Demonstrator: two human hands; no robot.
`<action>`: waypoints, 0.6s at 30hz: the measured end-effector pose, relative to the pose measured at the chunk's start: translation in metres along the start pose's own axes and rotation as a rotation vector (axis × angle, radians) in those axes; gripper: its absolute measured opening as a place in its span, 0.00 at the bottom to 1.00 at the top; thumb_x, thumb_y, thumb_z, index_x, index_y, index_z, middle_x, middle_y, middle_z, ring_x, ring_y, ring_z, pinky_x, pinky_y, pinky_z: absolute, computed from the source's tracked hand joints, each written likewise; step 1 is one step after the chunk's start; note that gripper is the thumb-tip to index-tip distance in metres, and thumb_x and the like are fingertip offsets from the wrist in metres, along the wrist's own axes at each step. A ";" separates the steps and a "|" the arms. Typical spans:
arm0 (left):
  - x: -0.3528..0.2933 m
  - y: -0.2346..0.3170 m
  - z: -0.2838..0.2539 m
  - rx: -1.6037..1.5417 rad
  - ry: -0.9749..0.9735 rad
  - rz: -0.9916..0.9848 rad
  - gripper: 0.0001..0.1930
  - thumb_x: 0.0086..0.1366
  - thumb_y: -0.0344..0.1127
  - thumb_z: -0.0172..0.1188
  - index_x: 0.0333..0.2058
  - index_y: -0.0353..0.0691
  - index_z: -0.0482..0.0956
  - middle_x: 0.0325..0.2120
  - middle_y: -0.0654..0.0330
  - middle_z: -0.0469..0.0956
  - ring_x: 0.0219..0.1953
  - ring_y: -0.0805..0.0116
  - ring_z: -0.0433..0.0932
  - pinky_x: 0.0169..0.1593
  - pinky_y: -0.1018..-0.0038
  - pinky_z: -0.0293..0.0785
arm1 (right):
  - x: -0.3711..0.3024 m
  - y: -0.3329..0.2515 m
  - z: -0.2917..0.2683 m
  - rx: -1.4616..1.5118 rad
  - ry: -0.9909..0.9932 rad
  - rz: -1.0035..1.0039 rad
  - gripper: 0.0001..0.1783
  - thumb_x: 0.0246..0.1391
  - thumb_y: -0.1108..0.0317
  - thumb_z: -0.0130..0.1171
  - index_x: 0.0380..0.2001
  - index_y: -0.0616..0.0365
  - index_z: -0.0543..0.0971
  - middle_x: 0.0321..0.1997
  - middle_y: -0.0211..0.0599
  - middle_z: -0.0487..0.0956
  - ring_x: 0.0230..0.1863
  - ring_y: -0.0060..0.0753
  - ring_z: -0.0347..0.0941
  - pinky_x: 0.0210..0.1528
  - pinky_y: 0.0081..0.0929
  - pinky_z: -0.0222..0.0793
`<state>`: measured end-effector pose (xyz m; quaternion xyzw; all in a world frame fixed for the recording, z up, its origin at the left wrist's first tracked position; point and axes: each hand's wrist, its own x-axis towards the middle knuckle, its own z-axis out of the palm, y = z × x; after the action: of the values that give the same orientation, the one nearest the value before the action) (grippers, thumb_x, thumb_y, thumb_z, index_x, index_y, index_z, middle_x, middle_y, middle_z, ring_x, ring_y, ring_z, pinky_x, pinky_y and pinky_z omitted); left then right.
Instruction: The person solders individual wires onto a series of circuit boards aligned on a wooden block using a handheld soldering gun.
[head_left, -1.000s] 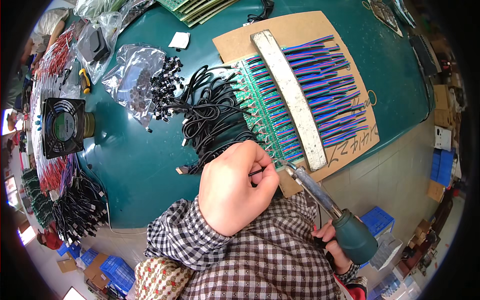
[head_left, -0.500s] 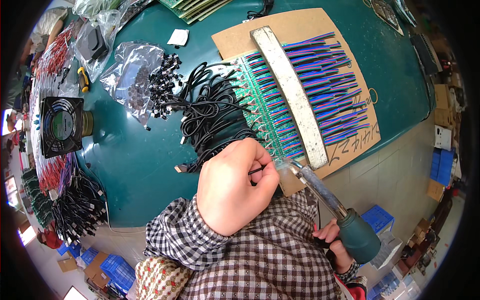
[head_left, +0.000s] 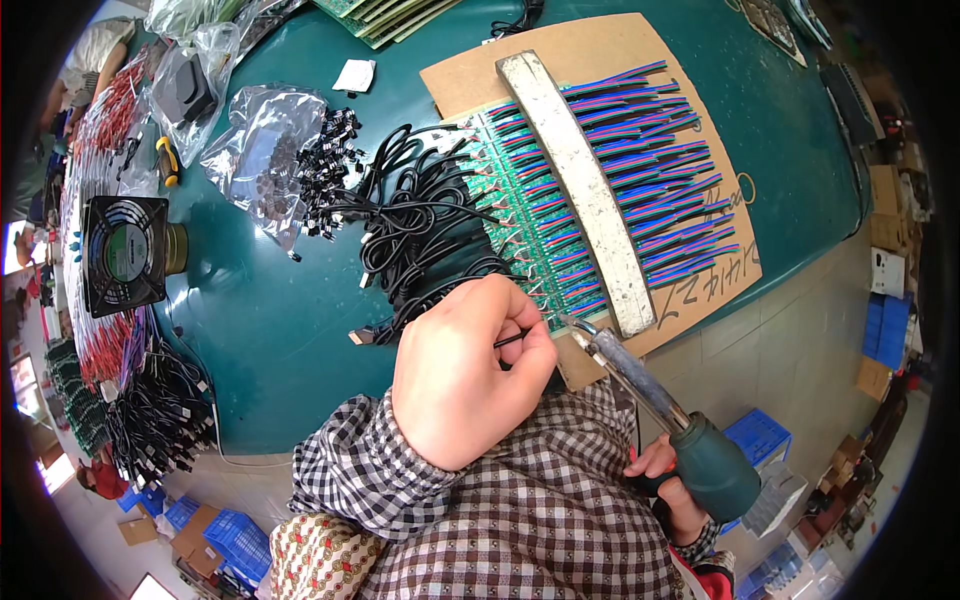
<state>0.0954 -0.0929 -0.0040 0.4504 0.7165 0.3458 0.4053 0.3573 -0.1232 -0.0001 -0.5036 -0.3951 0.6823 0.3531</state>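
My left hand (head_left: 465, 370) is closed in a pinch on a thin black cable (head_left: 512, 340), at the near end of a row of green circuit boards (head_left: 522, 225). My right hand (head_left: 686, 512) grips a soldering iron (head_left: 645, 378) with a dark green handle, which hides part of the fingers. The iron's bent tip touches or nearly touches the nearest board, just beyond my left fingertips. Black cables (head_left: 425, 220) join the boards' left side; blue, red and black wires (head_left: 660, 150) run out on the right. A worn metal bar (head_left: 580, 185) lies across the wires.
Cardboard (head_left: 625, 45) lies under the boards on the green table (head_left: 290, 350). On the left are a fan (head_left: 125, 255), a yellow-handled tool (head_left: 167, 160) and a plastic bag (head_left: 262, 150) beside small black connectors (head_left: 330, 170). More boards (head_left: 385, 20) are stacked at the far edge.
The iron's tip has shifted slightly left along the nearest board, and the whitish smoke around it has thinned. My left hand has barely moved and keeps its pinch on the cable.
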 end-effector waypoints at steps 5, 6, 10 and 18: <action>0.000 0.001 0.000 0.009 -0.004 -0.001 0.04 0.56 0.21 0.62 0.30 0.31 0.76 0.27 0.64 0.76 0.29 0.84 0.75 0.33 0.85 0.77 | -0.002 0.007 -0.011 -0.030 -0.042 -0.003 0.24 0.43 0.66 0.76 0.37 0.70 0.76 0.26 0.43 0.79 0.28 0.39 0.79 0.37 0.39 0.81; -0.001 0.000 0.000 0.010 0.000 0.009 0.04 0.57 0.21 0.63 0.30 0.31 0.77 0.26 0.64 0.76 0.29 0.84 0.75 0.32 0.85 0.76 | -0.002 0.007 -0.012 -0.050 -0.059 -0.004 0.24 0.43 0.66 0.76 0.37 0.70 0.75 0.27 0.43 0.79 0.29 0.39 0.79 0.38 0.39 0.81; -0.004 -0.004 -0.001 0.006 0.033 0.114 0.05 0.57 0.22 0.64 0.31 0.32 0.77 0.26 0.63 0.75 0.27 0.83 0.74 0.29 0.84 0.72 | -0.005 0.001 -0.008 -0.113 -0.094 -0.025 0.28 0.54 0.51 0.65 0.42 0.69 0.73 0.33 0.40 0.74 0.36 0.38 0.74 0.41 0.40 0.79; -0.009 -0.009 0.007 0.050 0.100 0.198 0.06 0.56 0.23 0.65 0.32 0.34 0.76 0.27 0.59 0.76 0.24 0.74 0.75 0.27 0.79 0.72 | -0.003 -0.003 -0.012 -0.186 -0.134 0.024 0.35 0.53 0.45 0.64 0.46 0.71 0.72 0.43 0.54 0.78 0.39 0.41 0.80 0.47 0.35 0.76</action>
<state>0.1002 -0.1037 -0.0126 0.5110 0.6961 0.3883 0.3217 0.3703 -0.1221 0.0014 -0.4923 -0.4734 0.6790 0.2693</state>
